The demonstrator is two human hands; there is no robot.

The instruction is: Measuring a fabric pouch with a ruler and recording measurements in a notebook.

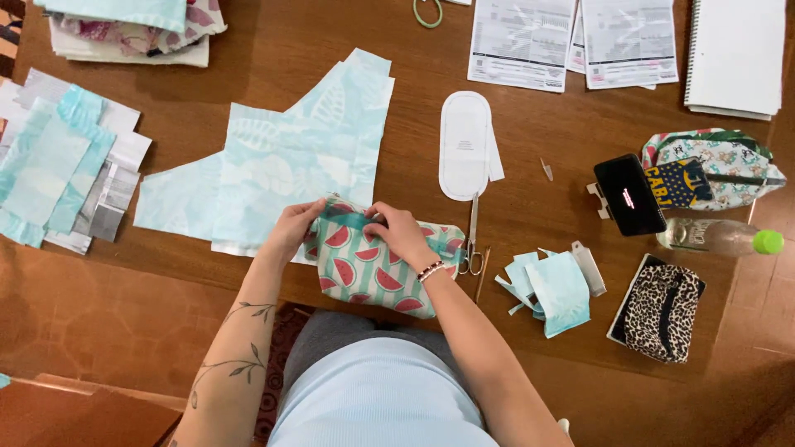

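Nearest us, the watermelon-print pouch [373, 269] lay at lower centre on the tabletop [530, 207], its long axis running left to right. Our left hand [291, 229] and right hand [403, 233], equally near, each pinched its upper edge in a closed grip.

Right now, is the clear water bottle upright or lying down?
Lying down. The water bottle rests on its side on the wooden table, green cap pointing right, beside the phone.
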